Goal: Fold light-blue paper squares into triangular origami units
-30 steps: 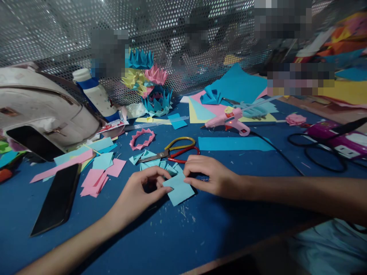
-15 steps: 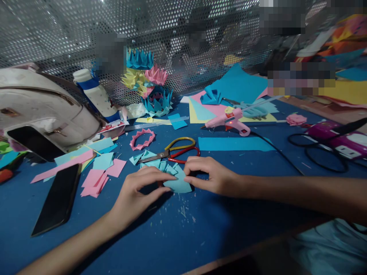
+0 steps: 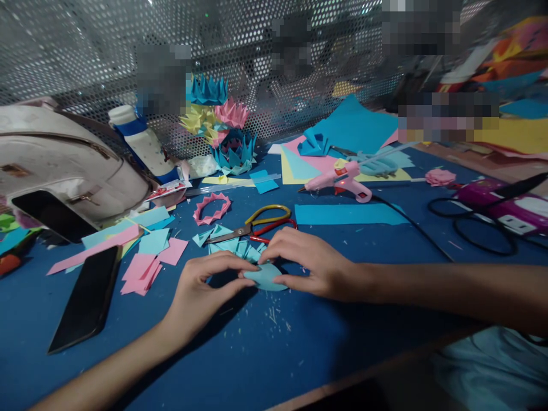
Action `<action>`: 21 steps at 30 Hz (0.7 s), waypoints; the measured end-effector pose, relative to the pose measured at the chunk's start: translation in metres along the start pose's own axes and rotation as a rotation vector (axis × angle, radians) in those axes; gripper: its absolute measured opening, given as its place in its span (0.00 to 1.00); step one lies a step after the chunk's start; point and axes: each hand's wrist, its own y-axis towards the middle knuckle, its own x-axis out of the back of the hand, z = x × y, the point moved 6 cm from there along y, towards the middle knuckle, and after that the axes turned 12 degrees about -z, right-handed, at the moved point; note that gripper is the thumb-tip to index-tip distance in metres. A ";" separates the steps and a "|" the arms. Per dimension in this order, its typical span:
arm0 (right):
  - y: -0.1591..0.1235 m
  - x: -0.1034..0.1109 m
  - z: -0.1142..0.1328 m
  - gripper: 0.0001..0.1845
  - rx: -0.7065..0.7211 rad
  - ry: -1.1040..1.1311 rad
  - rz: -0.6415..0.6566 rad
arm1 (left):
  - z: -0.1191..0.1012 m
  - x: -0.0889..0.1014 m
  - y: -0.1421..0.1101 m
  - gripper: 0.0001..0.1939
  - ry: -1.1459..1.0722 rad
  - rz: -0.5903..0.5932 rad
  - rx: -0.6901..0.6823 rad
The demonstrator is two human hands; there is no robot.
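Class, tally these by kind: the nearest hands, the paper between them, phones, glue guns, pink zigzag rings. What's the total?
Left hand and right hand: 2
Light blue paper between them: 1
Phones: 2
Pink glue gun: 1
Pink zigzag ring: 1
Total: 7

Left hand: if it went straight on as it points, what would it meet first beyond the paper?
Probably the right hand, facing it across the light-blue paper; exact depth is hard to judge.

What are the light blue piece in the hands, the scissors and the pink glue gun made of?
Light blue piece: likely matte paper, thin and bending. Scissors: metal blades, by their dull grey sheen; evenly coloured red and yellow handles, perhaps plastic-coated. Pink glue gun: probably plastic, smooth and moulded-looking.
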 end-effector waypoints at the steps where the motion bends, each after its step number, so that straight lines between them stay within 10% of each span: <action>1: 0.000 -0.001 0.001 0.15 0.014 -0.006 0.011 | 0.000 0.000 0.000 0.04 0.005 -0.009 -0.003; 11: 0.000 0.006 0.006 0.13 -0.028 0.062 -0.084 | -0.015 -0.003 -0.009 0.12 0.170 -0.002 -0.265; 21: -0.002 -0.001 0.021 0.12 0.409 -0.048 0.144 | -0.024 -0.022 -0.030 0.16 0.360 0.245 -0.676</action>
